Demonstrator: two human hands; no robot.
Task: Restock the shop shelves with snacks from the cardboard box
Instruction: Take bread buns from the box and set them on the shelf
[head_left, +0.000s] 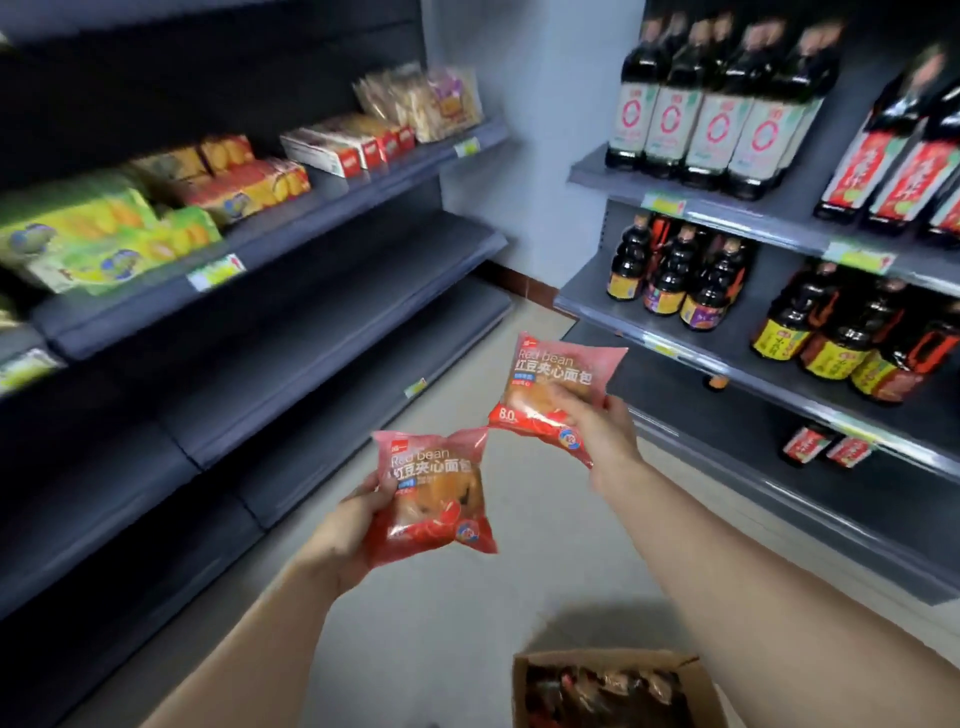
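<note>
Left hand (343, 540) and right hand (597, 426) each grip one red bean bread packet (434, 493); place both flat, label outward, on the bare lower shelf (332, 332).

Dim and flat overall, brightest on the wall (540, 156) far beyond the box (613, 686). Smeared by motion up and left of the box, worst on the biscuits (104, 234). Sharper just above the box, with print on both packets (431, 493) readable. Murky inside the box, with soft shadow just beyond it. Bent by the wide lens right of the box, bottles (717, 109) leaning.
</note>
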